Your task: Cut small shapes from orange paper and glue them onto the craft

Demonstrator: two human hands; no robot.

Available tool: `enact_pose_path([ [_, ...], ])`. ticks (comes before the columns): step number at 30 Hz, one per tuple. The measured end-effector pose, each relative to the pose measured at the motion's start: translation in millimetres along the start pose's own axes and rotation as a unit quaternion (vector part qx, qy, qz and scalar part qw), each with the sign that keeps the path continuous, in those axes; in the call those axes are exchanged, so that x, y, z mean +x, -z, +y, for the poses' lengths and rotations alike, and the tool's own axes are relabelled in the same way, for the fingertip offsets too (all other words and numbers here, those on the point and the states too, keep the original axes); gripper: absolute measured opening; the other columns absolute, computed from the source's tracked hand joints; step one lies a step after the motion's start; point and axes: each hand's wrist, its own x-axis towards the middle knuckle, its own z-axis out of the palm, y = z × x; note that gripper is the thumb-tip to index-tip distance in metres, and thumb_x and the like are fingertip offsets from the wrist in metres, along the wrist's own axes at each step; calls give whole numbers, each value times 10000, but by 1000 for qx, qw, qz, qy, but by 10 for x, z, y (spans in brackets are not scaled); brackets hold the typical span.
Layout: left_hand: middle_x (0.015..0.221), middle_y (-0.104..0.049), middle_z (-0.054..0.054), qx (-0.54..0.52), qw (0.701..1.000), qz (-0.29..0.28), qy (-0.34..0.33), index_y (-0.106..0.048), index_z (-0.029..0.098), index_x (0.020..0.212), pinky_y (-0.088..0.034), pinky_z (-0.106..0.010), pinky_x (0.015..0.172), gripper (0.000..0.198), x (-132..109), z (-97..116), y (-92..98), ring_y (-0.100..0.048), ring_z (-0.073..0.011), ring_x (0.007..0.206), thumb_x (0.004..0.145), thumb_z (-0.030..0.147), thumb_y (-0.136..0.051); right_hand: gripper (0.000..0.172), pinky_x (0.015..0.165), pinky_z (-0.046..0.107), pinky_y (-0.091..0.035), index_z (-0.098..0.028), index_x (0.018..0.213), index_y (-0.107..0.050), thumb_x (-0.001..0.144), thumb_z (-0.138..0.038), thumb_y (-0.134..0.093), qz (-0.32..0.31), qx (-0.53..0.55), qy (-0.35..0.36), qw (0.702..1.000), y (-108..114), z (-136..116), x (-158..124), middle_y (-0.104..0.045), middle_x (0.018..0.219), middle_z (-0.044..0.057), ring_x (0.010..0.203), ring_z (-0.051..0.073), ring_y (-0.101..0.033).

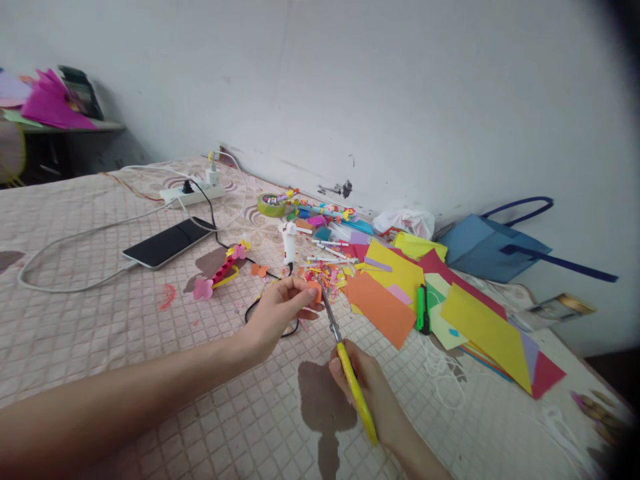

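My left hand [280, 310] pinches a small piece of orange paper [315, 291] between thumb and fingers. In my right hand [367, 377] is a pair of scissors [356, 390] with yellow handles, its metal blades pointing away from me and touching or very near the paper's right edge. Just beyond my hands lies a heap of tiny coloured paper scraps [327, 273]. Small orange paper cutouts [259, 270] rest left of the heap. A white glue gun [289, 243] stands behind them.
Coloured paper sheets [385, 307] and a green box cutter [423, 310] lie to the right, near a blue bag [493, 247]. A phone [170, 243], a power strip [195, 195] and cables are at the left. A decorated pink strip [223, 272] lies nearer.
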Motion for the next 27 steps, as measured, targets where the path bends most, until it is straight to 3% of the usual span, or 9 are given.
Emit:
enact_pose_path([
  [17, 774, -629, -24, 7, 1000, -5, 4, -511, 142, 795, -490, -261, 680, 258, 28, -3, 22, -613, -124, 717, 744, 342, -665, 373, 369, 203, -251, -205, 640, -419, 774, -543, -503, 6, 34, -22, 999, -6, 113, 47, -344, 479, -73, 386, 68, -302],
  [22, 733, -592, -6, 75, 996, -38, 18, -518, 142, 755, -455, -228, 610, 236, -2, -7, 0, -552, -93, 642, 753, 339, -648, 419, 355, 197, -245, -198, 673, -433, 771, -602, -483, 10, 98, -36, 995, 21, 154, 74, -363, 483, -73, 367, 59, -307],
  [27, 677, -559, 16, 104, 989, -94, 38, -524, 137, 727, -400, -202, 538, 209, -35, -85, -13, -496, -62, 548, 745, 306, -647, 355, 392, 195, -312, -177, 738, -491, 733, -517, -593, 35, 124, -26, 991, 78, 99, 85, -436, 543, -56, 424, 68, -372],
])
